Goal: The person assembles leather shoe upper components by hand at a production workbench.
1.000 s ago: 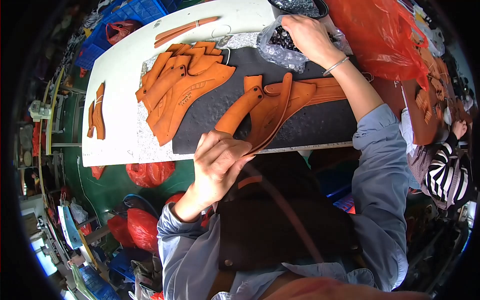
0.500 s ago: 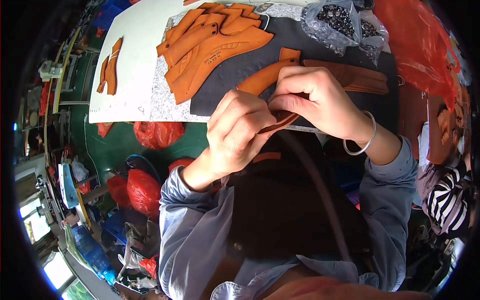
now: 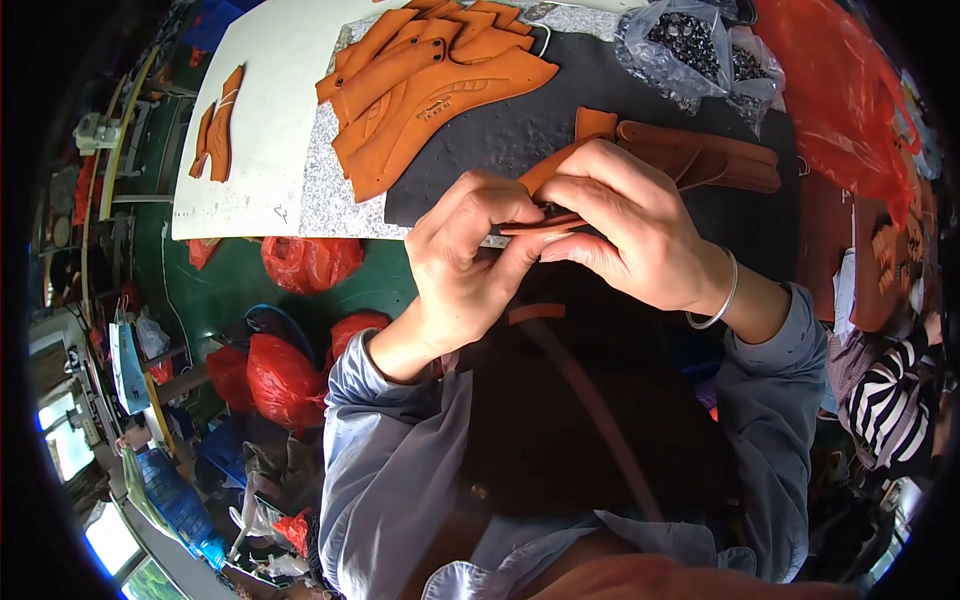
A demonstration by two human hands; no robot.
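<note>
Both my hands meet at the table's front edge, pinching one orange-brown leather piece (image 3: 545, 228). My left hand (image 3: 462, 250) grips its left end between thumb and fingers. My right hand (image 3: 640, 225) holds the other side, thumb below and fingers above. Something small and dark shows at the fingertips, too small to name. Part of the leather is hidden behind the fingers. Just beyond my right hand, another orange leather piece (image 3: 596, 124) lies on the dark mat (image 3: 480, 140). Darker brown leather pieces (image 3: 710, 160) lie to its right.
A pile of orange leather pieces (image 3: 430, 90) covers the mat's far left. Clear bags of small dark metal parts (image 3: 680, 45) stand at the far right, beside a red plastic bag (image 3: 830, 100). Two narrow leather pieces (image 3: 218, 130) lie on the white tabletop (image 3: 265, 110). Red bags (image 3: 285, 380) sit below.
The leather piece has tilted, so its thin edge now shows. My right hand has come lower and its thumb has shifted beneath the leather. My left fingers have opened out slightly around it.
</note>
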